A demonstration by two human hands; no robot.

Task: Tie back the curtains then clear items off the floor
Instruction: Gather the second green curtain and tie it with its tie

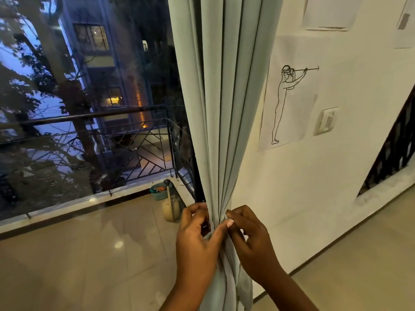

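So the pale green curtain (221,97) is bunched into a tight column right at the edge of the big glass window (89,97), hanging just beside the white wall (336,176). Both hands are on it low down, where the folds get squeezed narrowest. The left hand (197,239) comes in from the window side with fingers curled around the gathered fabric, thumb stretched across the front of the bundle. The right hand (249,239) is on the wall side, fingers bent and pinching the cloth just beside the left thumb tip (they're practically touching there). Below the hands the curtain looks twisted and drops out of view at the bottom edge. I can't tell if there's a separate tie band in there or just curtain fabric.

Other stuff: a line drawing poster (289,95) of a standing figure is stuck on the wall, with a light switch (326,121) near it to the right, and a dark stair railing (395,144) further right. Outside on the balcony there's a metal railing (94,135) and a teal bucket (160,190) in the corner, plus some beige rounded thing (171,209) near the curtain's edge. Shiny tiled floor (89,265) inside.
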